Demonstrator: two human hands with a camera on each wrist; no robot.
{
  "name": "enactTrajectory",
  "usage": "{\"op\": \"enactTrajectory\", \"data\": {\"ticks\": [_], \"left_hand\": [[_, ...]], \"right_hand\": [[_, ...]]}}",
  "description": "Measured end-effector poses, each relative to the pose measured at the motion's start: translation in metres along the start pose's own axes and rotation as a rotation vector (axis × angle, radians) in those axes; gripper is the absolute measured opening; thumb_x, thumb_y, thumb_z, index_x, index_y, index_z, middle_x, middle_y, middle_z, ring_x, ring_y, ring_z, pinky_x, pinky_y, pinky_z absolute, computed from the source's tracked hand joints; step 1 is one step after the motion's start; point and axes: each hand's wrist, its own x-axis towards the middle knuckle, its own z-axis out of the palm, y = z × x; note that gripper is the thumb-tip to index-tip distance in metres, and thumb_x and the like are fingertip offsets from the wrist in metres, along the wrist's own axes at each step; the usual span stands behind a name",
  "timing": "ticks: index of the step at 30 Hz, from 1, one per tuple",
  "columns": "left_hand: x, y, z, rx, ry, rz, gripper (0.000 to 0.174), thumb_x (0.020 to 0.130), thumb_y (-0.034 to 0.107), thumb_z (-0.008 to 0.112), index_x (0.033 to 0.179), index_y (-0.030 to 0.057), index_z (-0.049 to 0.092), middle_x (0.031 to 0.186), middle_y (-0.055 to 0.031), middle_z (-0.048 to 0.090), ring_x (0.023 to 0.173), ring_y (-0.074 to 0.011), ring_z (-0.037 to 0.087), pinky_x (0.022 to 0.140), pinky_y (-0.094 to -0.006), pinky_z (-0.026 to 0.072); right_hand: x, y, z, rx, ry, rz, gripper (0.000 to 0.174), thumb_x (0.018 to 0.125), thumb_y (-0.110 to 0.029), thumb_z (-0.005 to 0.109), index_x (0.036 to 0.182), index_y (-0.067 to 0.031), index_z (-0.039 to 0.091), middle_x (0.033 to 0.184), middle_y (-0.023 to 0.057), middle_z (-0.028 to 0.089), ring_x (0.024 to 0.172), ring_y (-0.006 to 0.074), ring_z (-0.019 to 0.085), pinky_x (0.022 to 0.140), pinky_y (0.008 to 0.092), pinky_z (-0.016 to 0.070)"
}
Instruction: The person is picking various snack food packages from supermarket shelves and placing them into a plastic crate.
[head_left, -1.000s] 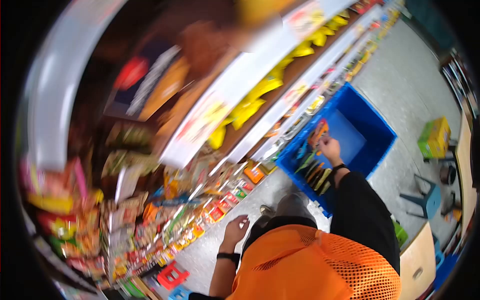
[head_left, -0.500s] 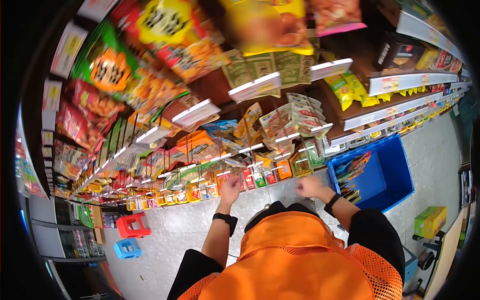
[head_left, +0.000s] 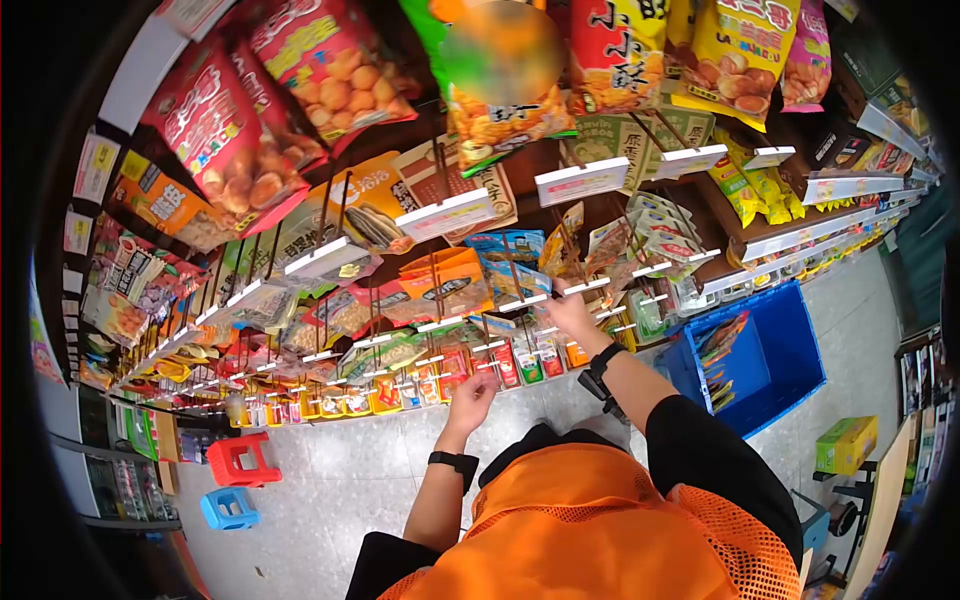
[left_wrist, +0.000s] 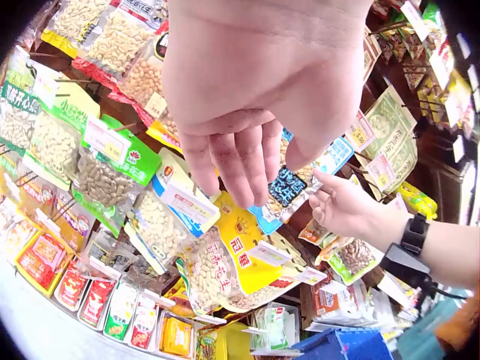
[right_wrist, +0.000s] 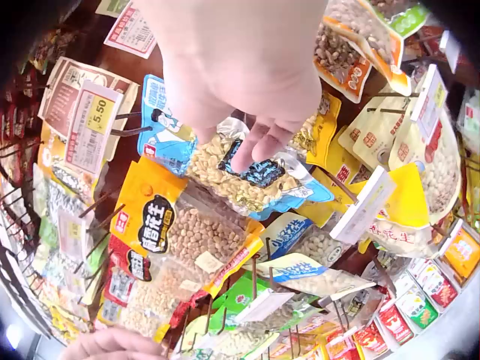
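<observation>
Our right hand (head_left: pixel 568 312) pinches at the colourful hanging plastic snack packets (head_left: pixel 520 262) on the peg wall. Our left hand (head_left: pixel 472 390) hovers lower, loosely curled and empty. A blue plastic crate (head_left: pixel 795 345) stands on the grey speckled floor (head_left: pixel 340 480).

Shop aisle, bright even light. Grey speckled floor (head_left: pixel 400 480) across lower frame. Tall peg rack (head_left: pixel 330 260) with white price tags fills upper half; wooden shelves (head_left: pixel 790 240) run off upper right. Blue crate (head_left: pixel 800 345) on floor, right. Red stool (head_left: pixel 243 458), blue stool (head_left: pixel 228 508), lower left. Green carton (head_left: pixel 845 443), lower right.
</observation>
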Motion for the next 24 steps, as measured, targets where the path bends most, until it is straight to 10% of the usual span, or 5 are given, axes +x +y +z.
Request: {"op": "enactTrajectory", "data": {"ticks": [10, 16, 24], "left_hand": [[0.042, -0.007, -0.036, -0.087, -0.052, 0.098, 0.023, 0.097, 0.006, 0.06, 0.118, 0.0007, 0.064, 0.098, -0.0051, 0.074, 0.088, -0.0116, 0.068, 0.08, -0.0268, 0.0536], [0.09, 0.001, -0.02, -0.115, 0.081, 0.132, 0.051, 0.092, 0.014, 0.07, 0.137, -0.0006, 0.049, 0.143, -0.0152, 0.052, 0.128, -0.0224, 0.054, 0.086, -0.0316, 0.0529], [0.15, 0.008, 0.017, -0.255, -0.135, 0.18, 0.073, 0.089, 0.016, 0.075, 0.149, 0.0035, 0.035, 0.149, -0.0164, 0.046, 0.138, -0.0283, 0.044, 0.11, -0.041, 0.0411]], "right_hand": [[-0.006, 0.004, 0.0, 0.079, 0.081, 0.095, 0.024, 0.098, -0.023, 0.064, 0.093, 0.0006, 0.065, 0.062, 0.007, 0.062, 0.047, 0.0165, 0.065, 0.039, 0.0274, 0.0428], [-0.027, -0.031, -0.006, -0.039, 0.007, 0.188, 0.025, 0.099, -0.023, 0.061, 0.093, 0.0004, 0.067, 0.062, 0.0053, 0.062, 0.043, 0.0141, 0.061, 0.036, 0.0277, 0.0416], [-0.032, -0.03, -0.007, -0.142, 0.08, 0.077, 0.026, 0.098, -0.021, 0.063, 0.095, 0.0036, 0.071, 0.064, 0.0078, 0.066, 0.053, 0.0166, 0.068, 0.046, 0.0319, 0.0519]]}}
